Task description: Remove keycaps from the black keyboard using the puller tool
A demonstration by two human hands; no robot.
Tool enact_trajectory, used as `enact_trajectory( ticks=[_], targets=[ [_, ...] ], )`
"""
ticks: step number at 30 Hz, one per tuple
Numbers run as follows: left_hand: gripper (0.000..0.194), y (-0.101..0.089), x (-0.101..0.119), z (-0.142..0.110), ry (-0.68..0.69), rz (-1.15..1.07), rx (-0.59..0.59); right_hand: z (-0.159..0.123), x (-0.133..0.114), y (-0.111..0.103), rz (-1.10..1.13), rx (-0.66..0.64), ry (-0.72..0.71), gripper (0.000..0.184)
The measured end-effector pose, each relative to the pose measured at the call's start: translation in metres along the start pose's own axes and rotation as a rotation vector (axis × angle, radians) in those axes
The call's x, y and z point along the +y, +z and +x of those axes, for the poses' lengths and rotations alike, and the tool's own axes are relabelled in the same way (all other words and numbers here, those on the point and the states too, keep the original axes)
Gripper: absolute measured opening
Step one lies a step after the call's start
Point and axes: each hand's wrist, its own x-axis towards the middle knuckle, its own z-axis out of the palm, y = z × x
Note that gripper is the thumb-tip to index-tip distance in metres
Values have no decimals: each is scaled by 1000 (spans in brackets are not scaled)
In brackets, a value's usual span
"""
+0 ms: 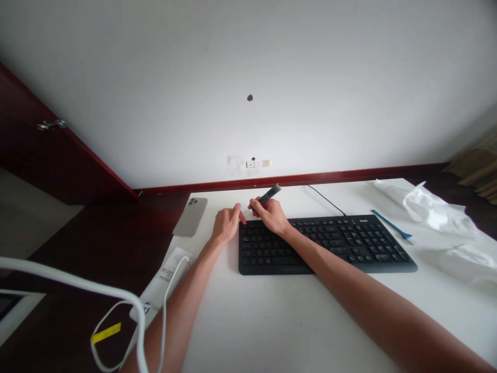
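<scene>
A black keyboard [310, 248] lies on the white table [240, 316], its cable running off the back. Over its upper left part, my right hand [273, 215] is closed around a black pen-shaped tool [269, 194] with a paler, see-through end pointing up and right. The tool's lower tip is hidden by my fingers. My left hand [226, 224] rests beside the keyboard's top left corner, thumb and index finger apart, the index fingertip at the corner's edge. Between the hands shows a small whitish thing, too small to make out.
A phone [191, 217] lies face down at the table's left edge. Nearer me is a white power strip [165, 280] with white cables [132, 295]. Right of the keyboard lie a blue brush [392, 225] and crumpled white plastic wrapping [435, 210]. A wall stands behind.
</scene>
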Motion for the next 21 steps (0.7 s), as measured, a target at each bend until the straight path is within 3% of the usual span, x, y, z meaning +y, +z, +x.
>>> enact_trajectory(
  ticks=[7, 14, 21],
  targets=[
    [67, -5, -2, 3, 32, 5, -96, 1, 4, 0, -33, 55, -25, 45],
    [63, -9, 2, 3, 41, 75, -132, -1, 0, -2, -107, -52, -54, 46],
    [63, -11, 4, 3, 35, 96, -135, -4, -3, 0, -207, -75, -88, 45]
  ],
)
